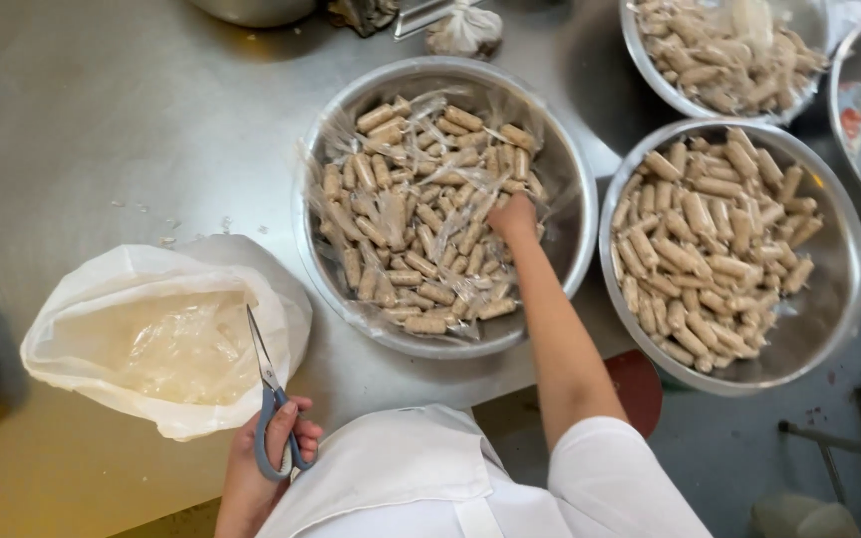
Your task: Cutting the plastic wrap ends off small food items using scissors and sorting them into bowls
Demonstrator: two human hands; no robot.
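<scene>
Nearest the lens: white apron and short white sleeves, filling the lower frame. Just above them I see the left hand (251, 476) closed through the loops of a pair of blue-handled steel scissors (268, 394), blades together and pointing up over the open mouth of a white plastic bag holding clear film scraps (102, 329).

The right hand (513, 217) is stretched out into the central round stainless-steel bowl (575, 214), fingers curled down among small tan cylindrical rolls sealed in clear plastic film (421, 224). I cannot tell whether it has actually pinched one; the fingertips are buried.

Handling judgement: each roll looks light and fairly firm, but the film is slick and crinkled, so a squeeze on the body may slide. The loose twisted film end of a roll looks the better hold.

To the right, a second steel bowl of bare, unwrapped tan rolls (715, 249) sits just beside the first; a third steel bowl of rolls (724, 50) is at the top edge. All rest on a brushed steel table (102, 120).
</scene>
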